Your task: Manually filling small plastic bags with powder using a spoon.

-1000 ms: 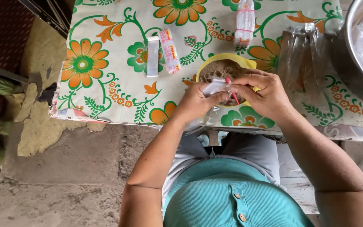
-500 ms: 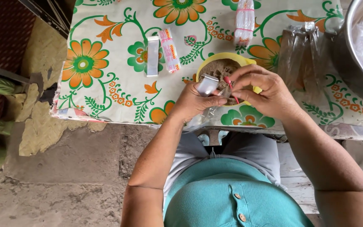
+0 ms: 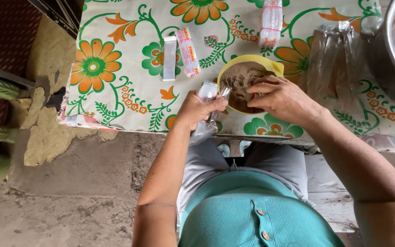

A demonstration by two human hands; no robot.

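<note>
One small clear bag, clenched in the left hand.
Right hand pinches brown fibres in one yellow bowl beside it.

Seen from above, a seated person's left hand grips a small clear plastic bag while the right hand reaches into a yellow bowl of brown fibrous material, on a counter covered in flowered cloth, two packets lying nearby

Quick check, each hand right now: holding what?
Left hand: closed on a small clear plastic bag.
Right hand: fingers curled into the yellow bowl; grip cannot be told.
</note>
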